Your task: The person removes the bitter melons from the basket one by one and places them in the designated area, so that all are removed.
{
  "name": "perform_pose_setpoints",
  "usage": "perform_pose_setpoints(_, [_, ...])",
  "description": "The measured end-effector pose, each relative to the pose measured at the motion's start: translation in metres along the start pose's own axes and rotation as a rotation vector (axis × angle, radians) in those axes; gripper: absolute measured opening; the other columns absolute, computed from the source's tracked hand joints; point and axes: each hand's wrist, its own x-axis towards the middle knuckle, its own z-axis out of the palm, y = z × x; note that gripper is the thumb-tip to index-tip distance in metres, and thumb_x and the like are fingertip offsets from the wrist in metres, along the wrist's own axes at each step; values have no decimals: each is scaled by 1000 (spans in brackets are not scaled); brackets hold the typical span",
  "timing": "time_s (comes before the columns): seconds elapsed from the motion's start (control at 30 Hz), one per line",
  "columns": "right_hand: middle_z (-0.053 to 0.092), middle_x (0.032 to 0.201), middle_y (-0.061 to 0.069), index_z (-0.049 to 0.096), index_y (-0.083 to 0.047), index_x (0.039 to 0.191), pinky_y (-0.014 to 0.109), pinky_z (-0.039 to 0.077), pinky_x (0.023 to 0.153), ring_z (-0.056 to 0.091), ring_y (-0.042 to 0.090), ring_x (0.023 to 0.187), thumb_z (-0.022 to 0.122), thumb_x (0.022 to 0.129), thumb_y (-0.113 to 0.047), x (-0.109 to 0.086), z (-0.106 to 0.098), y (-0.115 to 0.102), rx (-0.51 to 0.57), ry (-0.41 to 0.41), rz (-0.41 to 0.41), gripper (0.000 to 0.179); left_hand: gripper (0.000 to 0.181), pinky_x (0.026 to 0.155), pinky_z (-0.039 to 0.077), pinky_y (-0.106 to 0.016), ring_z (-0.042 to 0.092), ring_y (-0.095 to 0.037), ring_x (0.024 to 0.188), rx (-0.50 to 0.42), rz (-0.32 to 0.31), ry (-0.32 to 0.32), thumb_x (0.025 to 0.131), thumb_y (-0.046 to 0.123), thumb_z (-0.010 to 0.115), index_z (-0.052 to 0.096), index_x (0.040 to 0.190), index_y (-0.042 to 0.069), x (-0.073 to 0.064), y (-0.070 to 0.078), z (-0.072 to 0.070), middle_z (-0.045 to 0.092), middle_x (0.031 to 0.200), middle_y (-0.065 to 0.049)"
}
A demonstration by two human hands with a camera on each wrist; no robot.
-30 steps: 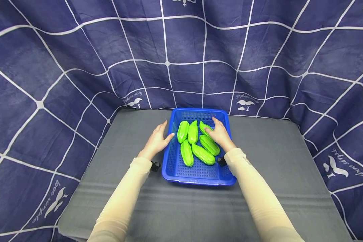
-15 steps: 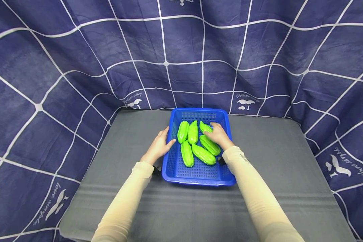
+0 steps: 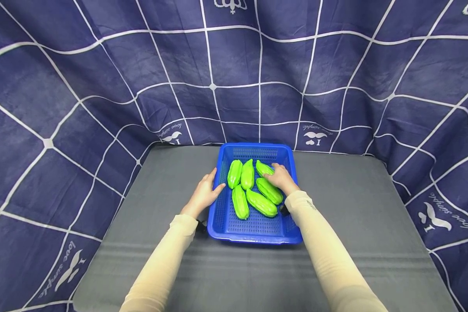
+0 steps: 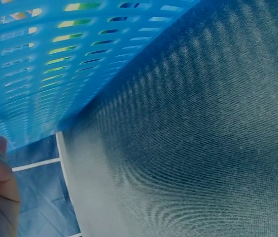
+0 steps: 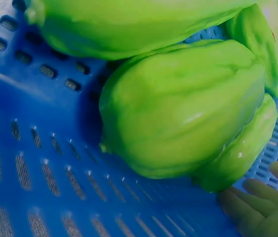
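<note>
1. Head view: the right hand [image 3: 283,178] is inside the blue basket [image 3: 255,239], thumb and fingers at the near end of the far-right gourd [image 3: 263,167], bright green and ribbed; whether they pinch it or merely touch it, I cannot tell.
2. From beneath that hand the piece slants away to the left, its tip showing past the thumb.
3. Just nearer than the right hand, beside its wrist, lies the plump gourd [image 3: 269,191]; farther left from there, the slanting gourd [image 3: 261,203].
4. Between the hands lie the middle gourd [image 3: 247,174], the left gourd [image 3: 235,174] and the near-left gourd [image 3: 240,202].
5. The left hand [image 3: 203,193] is released: fingers extended along the outside of the basket's left wall, thumb spread toward the rim.
6. Right wrist view: fingertips [image 5: 230,202] meet one gourd's end, the thumb spread apart from them.
7. Behind both hands, cream sleeves [image 3: 331,251] cross the grey table [image 3: 347,195]; beyond them hangs a navy curtain [image 3: 281,104] with white lines.
</note>
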Motion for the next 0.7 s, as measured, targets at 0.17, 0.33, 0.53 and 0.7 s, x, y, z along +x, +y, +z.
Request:
perform_pose_setpoints(0.17, [37, 148, 34, 31, 9, 148, 51, 29, 116, 35, 45, 140, 52, 99, -27, 2, 3, 1, -28, -18, 4, 65, 70, 104, 43, -52, 57, -39, 113, -17, -22, 14, 95, 27, 62, 32, 151, -2, -2, 0, 3, 56, 126, -27])
perform_pose_setpoints(0.33, [41, 146, 34, 31, 11, 147, 50, 32, 114, 40, 45, 137, 51, 98, -24, 3, 6, 2, -49, -28, -1, 63, 68, 103, 43, -51, 58, -36, 108, -16, -51, 22, 96, 27, 61, 33, 152, 0, -5, 0, 6, 58, 122, -24])
perform_pose_setpoints(0.53, [45, 143, 34, 34, 12, 145, 49, 34, 113, 44, 44, 134, 50, 98, -21, 3, 7, 2, -93, -31, -16, 59, 69, 105, 42, -51, 58, -38, 112, -22, -66, 32, 96, 27, 61, 32, 153, 1, -4, 0, 7, 57, 126, -25])
perform_pose_setpoints(0.7, [44, 144, 32, 35, 11, 145, 48, 33, 115, 42, 43, 136, 51, 96, -16, 4, 9, 2, -113, -47, -12, 58, 68, 107, 41, -51, 56, -40, 123, -48, -69, 44, 95, 26, 62, 33, 152, 1, -4, 0, 8, 53, 137, -27])
